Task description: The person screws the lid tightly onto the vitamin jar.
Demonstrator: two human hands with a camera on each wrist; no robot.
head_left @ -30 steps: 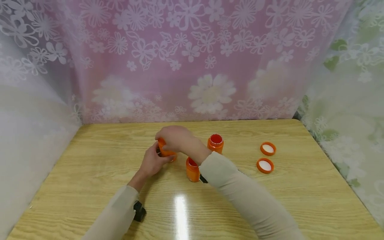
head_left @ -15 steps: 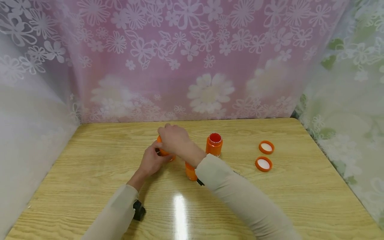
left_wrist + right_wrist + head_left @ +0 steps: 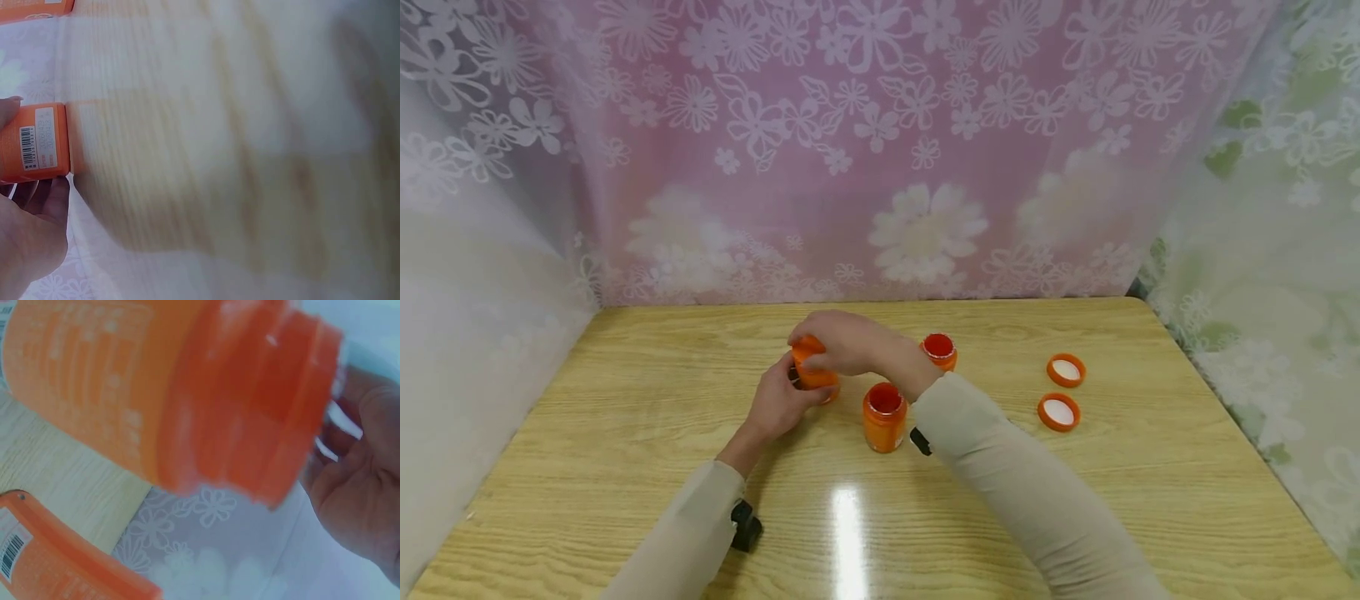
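My left hand (image 3: 780,400) holds the lower part of an orange jar (image 3: 818,380) that stands on the table left of centre. On top of it, my right hand (image 3: 846,340) grips the jar's orange lid (image 3: 807,345) between thumb and fingers. The left wrist view shows the held jar's barcode label (image 3: 39,140), with the left hand (image 3: 34,231) around its side. A lidless jar (image 3: 884,427) stands in front of the right forearm. Its threaded neck looms large in the right wrist view, partly hiding the right hand (image 3: 369,462).
Another lidless orange jar (image 3: 940,350) stands behind the right wrist, partly covered by it. Two orange lids (image 3: 1066,370) with white inner faces lie at the right of the wooden table (image 3: 1150,483). Floral curtains (image 3: 925,167) enclose the back and sides.
My right hand turned on the lid and then turned back, its wrist swinging right and uncovering the front lidless jar. The left hand and the jar it holds have stayed in place.
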